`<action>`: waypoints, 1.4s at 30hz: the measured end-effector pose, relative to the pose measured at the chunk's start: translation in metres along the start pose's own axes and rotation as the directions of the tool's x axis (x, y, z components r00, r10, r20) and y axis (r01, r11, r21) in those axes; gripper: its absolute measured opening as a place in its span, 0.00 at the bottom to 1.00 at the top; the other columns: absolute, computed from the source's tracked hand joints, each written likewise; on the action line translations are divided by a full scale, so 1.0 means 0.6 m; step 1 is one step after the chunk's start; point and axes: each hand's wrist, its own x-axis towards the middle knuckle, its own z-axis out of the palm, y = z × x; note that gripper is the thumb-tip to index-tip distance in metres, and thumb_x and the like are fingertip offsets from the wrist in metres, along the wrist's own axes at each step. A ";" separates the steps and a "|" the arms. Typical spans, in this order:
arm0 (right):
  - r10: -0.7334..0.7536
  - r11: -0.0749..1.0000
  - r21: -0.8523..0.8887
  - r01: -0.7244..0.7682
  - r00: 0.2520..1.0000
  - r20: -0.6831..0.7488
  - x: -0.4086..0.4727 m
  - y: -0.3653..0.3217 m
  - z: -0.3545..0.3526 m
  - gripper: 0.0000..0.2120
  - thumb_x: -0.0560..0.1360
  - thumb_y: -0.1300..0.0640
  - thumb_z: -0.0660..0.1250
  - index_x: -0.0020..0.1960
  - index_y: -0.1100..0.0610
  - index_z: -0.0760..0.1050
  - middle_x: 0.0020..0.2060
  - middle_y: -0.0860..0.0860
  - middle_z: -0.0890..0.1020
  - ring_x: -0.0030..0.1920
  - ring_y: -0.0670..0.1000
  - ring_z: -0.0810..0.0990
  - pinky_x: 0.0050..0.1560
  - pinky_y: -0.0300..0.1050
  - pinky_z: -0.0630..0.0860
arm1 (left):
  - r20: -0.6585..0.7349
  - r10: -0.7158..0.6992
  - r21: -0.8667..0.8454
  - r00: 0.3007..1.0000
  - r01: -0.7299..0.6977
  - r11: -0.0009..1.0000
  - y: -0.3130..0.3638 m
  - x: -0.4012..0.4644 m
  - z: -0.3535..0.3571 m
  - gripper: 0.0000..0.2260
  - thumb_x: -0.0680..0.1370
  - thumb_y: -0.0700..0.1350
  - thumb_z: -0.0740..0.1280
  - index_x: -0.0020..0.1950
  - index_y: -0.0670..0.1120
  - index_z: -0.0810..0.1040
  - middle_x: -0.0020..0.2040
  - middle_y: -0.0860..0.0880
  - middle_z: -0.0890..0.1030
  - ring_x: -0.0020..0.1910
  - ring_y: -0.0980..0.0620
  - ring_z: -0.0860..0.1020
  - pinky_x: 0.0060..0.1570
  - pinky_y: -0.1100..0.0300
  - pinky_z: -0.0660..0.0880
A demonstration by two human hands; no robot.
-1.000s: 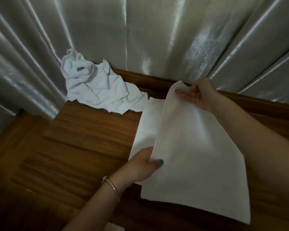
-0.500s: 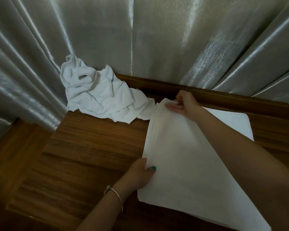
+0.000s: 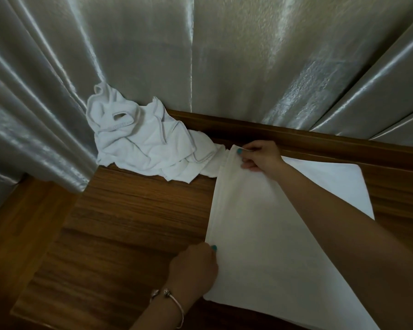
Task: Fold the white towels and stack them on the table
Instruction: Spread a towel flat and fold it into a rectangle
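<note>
A white towel lies folded over on the wooden table, its doubled edge running along the left side. My right hand pinches the far left corner of that edge near the table's raised back rail. My left hand grips the near left corner of the same edge, a bracelet on its wrist. A crumpled heap of white towels sits at the back left against the curtain, its right end touching the folded towel's far corner.
Silvery curtains hang behind and to the left of the table. A raised wooden rail runs along the table's far edge. A lower wooden surface shows at the left.
Both hands brought the lifted towel half over to the left and laid it down flat, edges aligned. The right hand dropped from mid-air to the table's back.
</note>
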 end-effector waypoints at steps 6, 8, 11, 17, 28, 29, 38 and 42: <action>-0.124 0.836 -0.549 0.022 0.981 -0.149 0.006 0.004 0.030 0.15 0.67 0.40 0.72 0.51 0.44 0.80 0.34 0.42 0.85 0.38 0.42 0.84 0.41 0.41 0.74 | -0.099 -0.002 0.417 0.995 0.043 0.908 0.018 -0.008 -0.002 0.17 0.82 0.52 0.52 0.35 0.52 0.69 0.49 0.52 0.82 0.47 0.51 0.81 0.30 0.63 0.59; -0.194 0.773 -0.634 0.032 0.963 -0.189 0.002 0.008 0.043 0.24 0.69 0.40 0.70 0.63 0.44 0.73 0.49 0.46 0.83 0.52 0.50 0.81 0.45 0.43 0.71 | -0.136 -0.007 0.461 0.991 0.069 0.885 0.030 -0.003 -0.010 0.18 0.82 0.52 0.54 0.32 0.51 0.62 0.46 0.53 0.81 0.45 0.53 0.80 0.27 0.61 0.51; -0.183 0.898 -0.421 0.124 0.978 -0.103 -0.016 0.016 0.040 0.25 0.73 0.49 0.69 0.67 0.49 0.69 0.49 0.48 0.79 0.53 0.52 0.79 0.47 0.43 0.72 | -0.291 0.030 0.441 0.956 0.106 0.891 0.067 0.021 -0.040 0.16 0.80 0.54 0.58 0.34 0.50 0.68 0.36 0.55 0.75 0.36 0.55 0.74 0.27 0.62 0.56; -0.349 0.919 -0.326 0.223 0.846 -0.404 -0.083 0.066 -0.115 0.13 0.74 0.64 0.67 0.58 0.55 0.77 0.51 0.52 0.78 0.48 0.49 0.77 0.52 0.41 0.74 | -0.457 0.264 0.355 0.849 -0.098 0.930 0.161 0.124 -0.081 0.15 0.82 0.53 0.52 0.55 0.45 0.74 0.52 0.46 0.79 0.52 0.48 0.77 0.44 0.57 0.69; 0.263 0.907 -0.107 -0.408 0.744 -0.614 -0.085 0.110 -0.332 0.25 0.71 0.46 0.71 0.60 0.62 0.77 0.57 0.59 0.81 0.60 0.61 0.78 0.58 0.50 0.75 | -0.342 -0.056 0.038 0.938 0.073 0.997 0.186 0.288 -0.138 0.26 0.81 0.53 0.58 0.68 0.34 0.68 0.67 0.34 0.69 0.65 0.35 0.69 0.64 0.46 0.68; 0.288 0.923 -0.037 -0.383 0.751 -0.595 -0.083 0.109 -0.336 0.24 0.70 0.46 0.72 0.58 0.62 0.78 0.55 0.57 0.82 0.58 0.60 0.79 0.58 0.50 0.76 | -0.328 -0.043 0.010 0.944 0.049 0.999 0.182 0.294 -0.140 0.25 0.80 0.53 0.59 0.68 0.34 0.69 0.66 0.34 0.70 0.65 0.35 0.70 0.64 0.47 0.68; 0.323 0.944 0.082 -0.319 0.844 -0.428 -0.092 0.116 -0.374 0.13 0.75 0.59 0.70 0.35 0.54 0.69 0.33 0.50 0.75 0.33 0.48 0.73 0.43 0.51 0.77 | -0.391 0.003 -0.118 0.920 -0.053 0.992 0.179 0.300 -0.142 0.17 0.79 0.51 0.62 0.45 0.37 0.78 0.48 0.34 0.81 0.51 0.34 0.78 0.48 0.52 0.72; 0.292 0.941 0.001 -0.338 0.813 -0.504 -0.088 0.131 -0.421 0.09 0.71 0.59 0.75 0.40 0.55 0.74 0.39 0.49 0.77 0.43 0.50 0.76 0.46 0.47 0.72 | -0.342 0.055 -0.081 0.938 -0.088 0.993 0.219 0.295 -0.120 0.14 0.80 0.42 0.59 0.54 0.30 0.74 0.54 0.29 0.78 0.56 0.32 0.76 0.54 0.50 0.70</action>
